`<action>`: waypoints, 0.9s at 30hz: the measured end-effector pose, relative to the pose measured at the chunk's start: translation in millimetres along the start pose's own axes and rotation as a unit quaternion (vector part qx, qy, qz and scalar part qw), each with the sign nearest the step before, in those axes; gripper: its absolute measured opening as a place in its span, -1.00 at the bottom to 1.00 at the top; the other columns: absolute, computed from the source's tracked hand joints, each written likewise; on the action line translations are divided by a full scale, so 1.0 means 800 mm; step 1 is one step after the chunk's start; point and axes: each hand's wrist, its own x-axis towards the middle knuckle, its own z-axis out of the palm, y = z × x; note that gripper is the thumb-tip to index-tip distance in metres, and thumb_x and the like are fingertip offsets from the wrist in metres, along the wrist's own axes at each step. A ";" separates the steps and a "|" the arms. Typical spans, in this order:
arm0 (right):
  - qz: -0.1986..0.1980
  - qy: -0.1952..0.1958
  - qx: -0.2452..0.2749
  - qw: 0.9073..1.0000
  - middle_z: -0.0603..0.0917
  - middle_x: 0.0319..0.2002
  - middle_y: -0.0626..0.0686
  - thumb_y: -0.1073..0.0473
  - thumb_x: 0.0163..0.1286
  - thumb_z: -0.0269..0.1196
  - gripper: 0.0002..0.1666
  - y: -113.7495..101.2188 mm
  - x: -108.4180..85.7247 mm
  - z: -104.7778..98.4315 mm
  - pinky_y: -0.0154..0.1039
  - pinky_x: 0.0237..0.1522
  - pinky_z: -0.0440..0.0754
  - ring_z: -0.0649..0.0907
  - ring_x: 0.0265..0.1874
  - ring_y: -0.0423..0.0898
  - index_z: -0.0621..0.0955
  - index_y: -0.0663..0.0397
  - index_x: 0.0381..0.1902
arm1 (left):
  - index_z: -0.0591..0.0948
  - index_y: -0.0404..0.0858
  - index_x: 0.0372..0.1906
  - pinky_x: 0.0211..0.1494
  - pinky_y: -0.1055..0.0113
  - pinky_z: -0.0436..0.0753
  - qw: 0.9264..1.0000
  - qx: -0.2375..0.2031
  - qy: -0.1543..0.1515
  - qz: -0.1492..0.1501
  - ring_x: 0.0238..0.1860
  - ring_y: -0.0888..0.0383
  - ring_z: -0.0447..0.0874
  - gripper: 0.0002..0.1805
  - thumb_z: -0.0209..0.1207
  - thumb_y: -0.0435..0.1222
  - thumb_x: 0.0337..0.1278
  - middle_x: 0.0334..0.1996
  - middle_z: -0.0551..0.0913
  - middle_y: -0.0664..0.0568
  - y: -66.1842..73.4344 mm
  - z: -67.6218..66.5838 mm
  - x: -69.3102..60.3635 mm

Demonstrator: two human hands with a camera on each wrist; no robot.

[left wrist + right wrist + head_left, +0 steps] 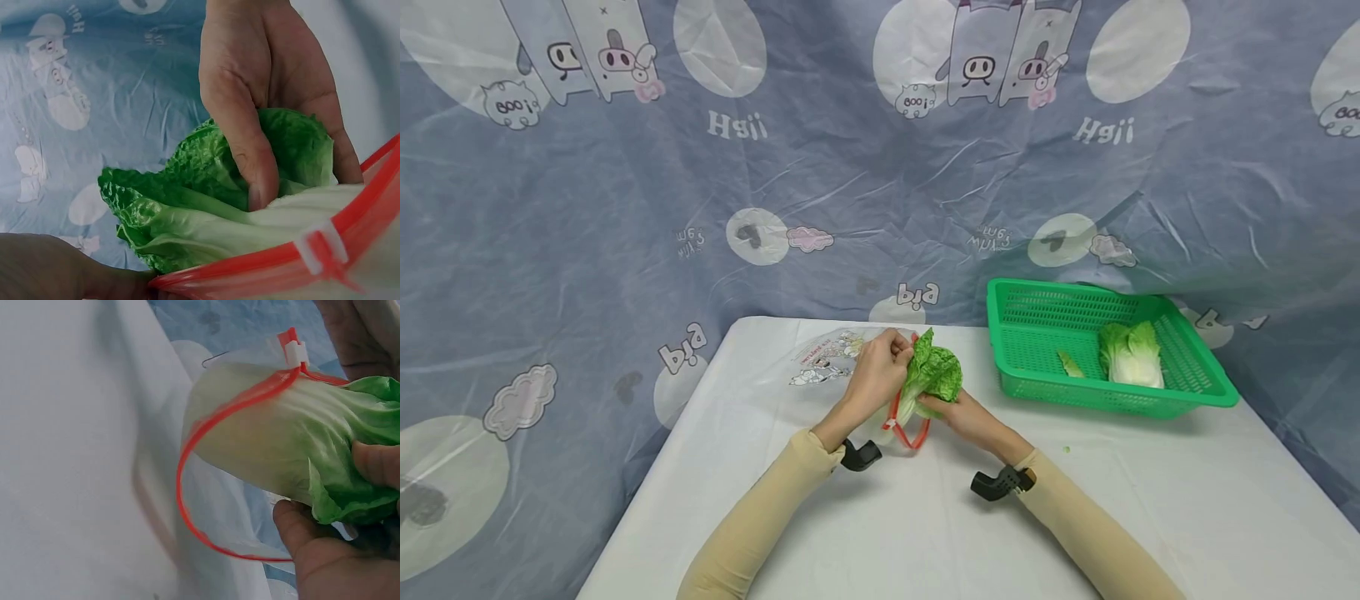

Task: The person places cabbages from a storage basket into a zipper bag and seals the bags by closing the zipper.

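Observation:
A napa cabbage (938, 375) with green leaves and a pale base lies partly inside a clear zip bag (827, 367). My right hand (962, 419) grips the leafy end, the thumb (244, 150) pressed on the leaves. At the bag's mouth, my left hand (880, 371) pinches the edge beside the red zip strip (250, 259). A white slider (295, 354) sits on that strip in the right wrist view. The pale base of the cabbage shows through the plastic, while its leaves stick out of the mouth. Some left fingertips are hidden.
A green plastic basket (1097, 398) stands at the back right of the white table (925, 533). It holds another napa cabbage piece (1133, 357) and a loose leaf scrap (1070, 364). Patterned blue-grey sheeting (850, 167) hangs behind the table. A tiny green bit (1066, 449) lies in front of the basket.

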 end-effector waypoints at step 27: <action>0.007 -0.010 -0.111 0.994 0.16 0.48 0.12 0.00 0.50 0.05 -0.18 -0.039 -0.009 0.013 0.10 0.44 0.18 0.18 0.45 0.05 -0.04 0.08 0.53 | 0.61 -0.29 -0.26 -0.43 0.48 0.54 0.998 -0.009 -0.007 0.066 -0.48 0.25 0.55 -0.92 0.14 -0.36 0.30 -0.43 0.66 -0.01 0.004 -0.002 -0.002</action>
